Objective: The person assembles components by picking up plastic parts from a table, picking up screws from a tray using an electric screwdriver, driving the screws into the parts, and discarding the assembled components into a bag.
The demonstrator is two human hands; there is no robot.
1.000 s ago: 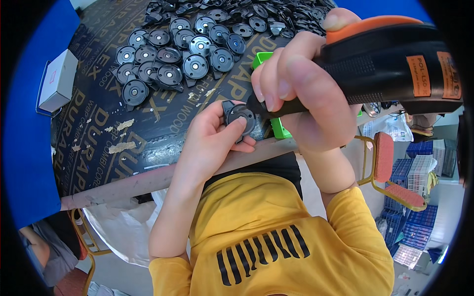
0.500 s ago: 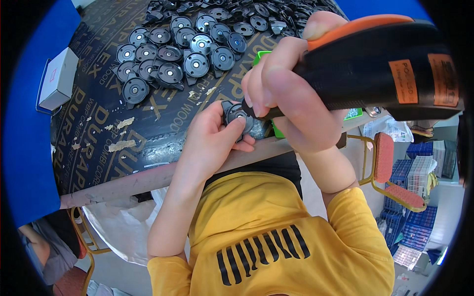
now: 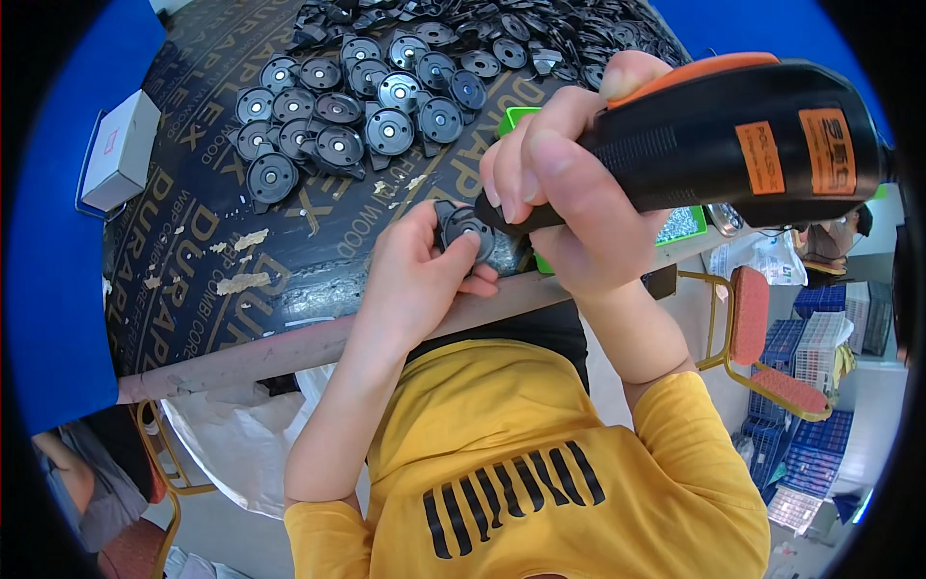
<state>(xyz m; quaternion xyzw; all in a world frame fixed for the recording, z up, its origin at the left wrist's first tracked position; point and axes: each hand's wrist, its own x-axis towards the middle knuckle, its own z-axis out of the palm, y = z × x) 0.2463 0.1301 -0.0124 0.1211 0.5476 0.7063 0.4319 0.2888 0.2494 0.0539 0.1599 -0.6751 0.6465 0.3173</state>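
Note:
My left hand (image 3: 418,262) pinches a round black plastic part (image 3: 453,229) just above the table's front edge, its thumb lying across the disc. In my right hand (image 3: 579,183) is a black electric screwdriver (image 3: 699,145) with an orange lever and orange labels, lying nearly level and pointing left. Its nose reaches the right side of the part; the bit and any screw are hidden. Behind my right hand a green bin (image 3: 687,223) holds many small silvery pieces, partly covered by the hand.
Similar round black parts (image 3: 338,145) lie grouped on the dark printed table (image 3: 289,241), with a larger heap (image 3: 598,29) of black pieces at the back. A white box (image 3: 121,150) stands at the left. A red chair (image 3: 752,314) and blue crates (image 3: 815,449) are at the right.
The screwdriver's rear end has shifted slightly left, and its orange lever sits a little lower. More of the green bin shows. My left hand keeps its hold on the round part.

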